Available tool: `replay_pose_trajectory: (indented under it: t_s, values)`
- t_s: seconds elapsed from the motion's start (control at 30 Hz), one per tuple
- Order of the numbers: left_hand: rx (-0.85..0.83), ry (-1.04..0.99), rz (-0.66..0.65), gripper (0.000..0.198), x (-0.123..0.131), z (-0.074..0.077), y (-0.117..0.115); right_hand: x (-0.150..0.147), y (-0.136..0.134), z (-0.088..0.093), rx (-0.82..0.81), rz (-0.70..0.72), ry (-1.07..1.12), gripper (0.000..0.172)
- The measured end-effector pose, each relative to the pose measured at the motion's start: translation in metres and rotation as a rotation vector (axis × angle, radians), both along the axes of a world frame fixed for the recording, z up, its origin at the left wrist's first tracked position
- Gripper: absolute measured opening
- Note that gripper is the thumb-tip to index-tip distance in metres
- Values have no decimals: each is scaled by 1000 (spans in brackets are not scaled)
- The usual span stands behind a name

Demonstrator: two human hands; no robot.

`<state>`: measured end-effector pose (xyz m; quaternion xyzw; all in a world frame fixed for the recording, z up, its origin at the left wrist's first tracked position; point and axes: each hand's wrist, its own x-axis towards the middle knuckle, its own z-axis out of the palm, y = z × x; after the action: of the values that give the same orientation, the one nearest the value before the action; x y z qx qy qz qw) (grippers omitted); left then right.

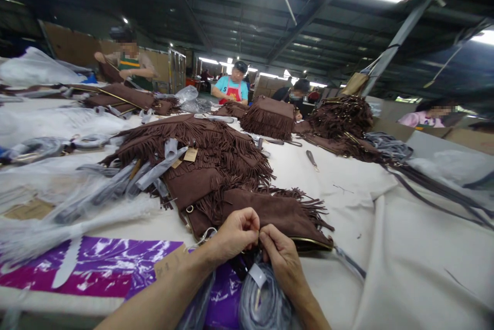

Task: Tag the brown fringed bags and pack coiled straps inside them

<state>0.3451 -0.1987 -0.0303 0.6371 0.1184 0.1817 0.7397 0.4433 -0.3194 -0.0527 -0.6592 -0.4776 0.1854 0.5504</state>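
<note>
Pale cloth-covered table [355, 216] beneath; your left hand [236, 235] and right hand [281, 253] nearly meet, fingertips pinched together, anything between them too small to make out, while the brown fringed bag [278, 209] lies just beyond, long axis running rightward, right end nearer your right hand.

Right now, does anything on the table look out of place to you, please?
A small dark tab lies by itself, apart from the fringed brown bags, so it looks stray; on the right, the pale cloth is rucked rather than flat.
</note>
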Motion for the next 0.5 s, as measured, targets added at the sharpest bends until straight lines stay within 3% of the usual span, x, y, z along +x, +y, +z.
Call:
replay_pose_trajectory:
  t_s: [0.5]
  values:
    - [56, -15, -2, 11, 1, -6, 0, 0, -5, -2, -8, 23, 61, 40]
